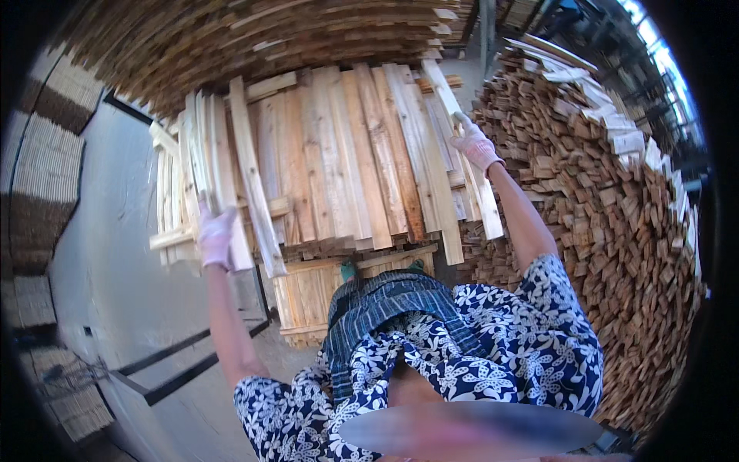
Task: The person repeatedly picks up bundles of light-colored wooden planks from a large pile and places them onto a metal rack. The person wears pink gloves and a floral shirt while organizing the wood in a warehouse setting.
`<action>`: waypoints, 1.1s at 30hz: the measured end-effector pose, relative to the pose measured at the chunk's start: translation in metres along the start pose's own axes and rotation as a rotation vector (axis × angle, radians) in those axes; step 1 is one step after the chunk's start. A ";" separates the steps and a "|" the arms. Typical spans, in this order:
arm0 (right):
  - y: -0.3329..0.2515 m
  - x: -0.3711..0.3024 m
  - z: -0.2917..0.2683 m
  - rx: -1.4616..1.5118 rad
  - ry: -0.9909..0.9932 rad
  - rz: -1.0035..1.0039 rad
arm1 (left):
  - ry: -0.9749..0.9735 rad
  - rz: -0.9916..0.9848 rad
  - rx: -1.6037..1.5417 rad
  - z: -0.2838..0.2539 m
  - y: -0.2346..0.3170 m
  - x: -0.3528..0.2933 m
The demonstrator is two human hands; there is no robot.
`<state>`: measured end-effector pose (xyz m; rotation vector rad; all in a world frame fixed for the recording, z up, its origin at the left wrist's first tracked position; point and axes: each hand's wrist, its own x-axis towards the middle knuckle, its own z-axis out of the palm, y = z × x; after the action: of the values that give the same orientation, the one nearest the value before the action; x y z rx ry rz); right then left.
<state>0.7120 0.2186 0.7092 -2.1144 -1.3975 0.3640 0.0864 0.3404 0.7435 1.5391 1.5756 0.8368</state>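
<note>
A layer of long, pale wooden slats (331, 154) lies side by side in front of me, their near ends uneven. My left hand (217, 237), in a pale pink glove, is closed around slats (198, 150) at the left side of the layer; blur hides how many it grips. At the right side, my gloved right hand (476, 146) is closed on a light slat (483, 196) that slants across the edge of the layer. One loose slat (254, 177) lies at a slight angle over the others, near my left hand.
A tall stack of boards (254, 38) rises behind the layer. On the right is a large heap of short wood pieces (593, 223). A black metal frame (177, 369) stands on the grey floor (115, 231) at left, with bundled boards (46, 154) beyond. Low slatted wood (300, 300) sits near my feet.
</note>
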 end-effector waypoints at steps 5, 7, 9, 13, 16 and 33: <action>0.005 0.010 0.094 -0.059 0.094 0.062 | -0.028 0.133 -0.295 -0.004 0.021 -0.033; -0.020 -0.001 0.108 -0.082 0.037 0.182 | -0.104 0.192 -0.414 0.032 0.043 -0.061; -0.066 -0.011 0.086 -0.188 -0.039 0.186 | -0.171 0.209 -0.544 0.071 0.078 -0.095; -0.160 -0.031 0.041 -0.361 -0.151 0.012 | -0.212 0.354 -0.249 0.163 0.099 -0.100; -0.229 -0.041 0.086 0.024 -0.230 -0.073 | -0.319 0.164 -0.217 0.210 0.088 -0.099; -0.088 -0.024 0.050 -0.065 -0.091 0.340 | -0.380 -0.101 -0.708 0.169 0.035 -0.120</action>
<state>0.6098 0.2375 0.7197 -2.4197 -1.1075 0.5601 0.2482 0.2129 0.6999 1.0140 0.9252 0.8590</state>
